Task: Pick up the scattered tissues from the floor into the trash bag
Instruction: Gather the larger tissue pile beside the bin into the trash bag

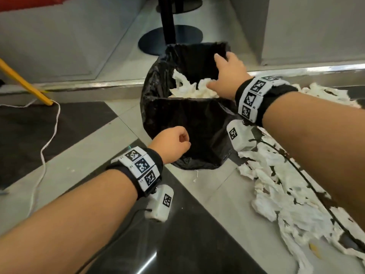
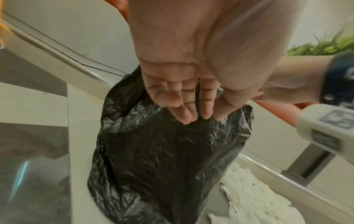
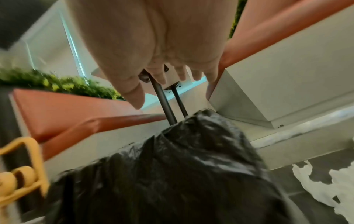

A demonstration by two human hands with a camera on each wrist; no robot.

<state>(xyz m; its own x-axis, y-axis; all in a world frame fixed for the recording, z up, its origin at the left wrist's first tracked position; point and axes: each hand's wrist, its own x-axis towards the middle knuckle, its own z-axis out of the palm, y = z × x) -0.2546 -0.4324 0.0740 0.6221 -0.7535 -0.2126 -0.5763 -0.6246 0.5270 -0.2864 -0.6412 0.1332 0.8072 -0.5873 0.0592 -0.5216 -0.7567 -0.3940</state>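
A black trash bag (image 1: 187,123) stands open on the tiled floor, with crumpled white tissues inside (image 1: 193,89). My left hand (image 1: 184,142) is curled at the bag's near rim and pinches the plastic edge (image 2: 203,119). My right hand (image 1: 221,70) hovers over the bag's mouth with fingers spread and nothing in it; the right wrist view shows its fingers (image 3: 159,75) empty above the bag (image 3: 172,174). A large heap of scattered tissues (image 1: 286,194) lies on the floor to the right of the bag, under my right forearm.
A metal-edged step (image 1: 98,84) runs behind the bag. A black table pole and round base (image 1: 169,36) stand beyond it. A yellow handle (image 1: 25,84) and a white cord (image 1: 51,135) lie at the left. A black cable (image 1: 296,167) crosses the tissue heap.
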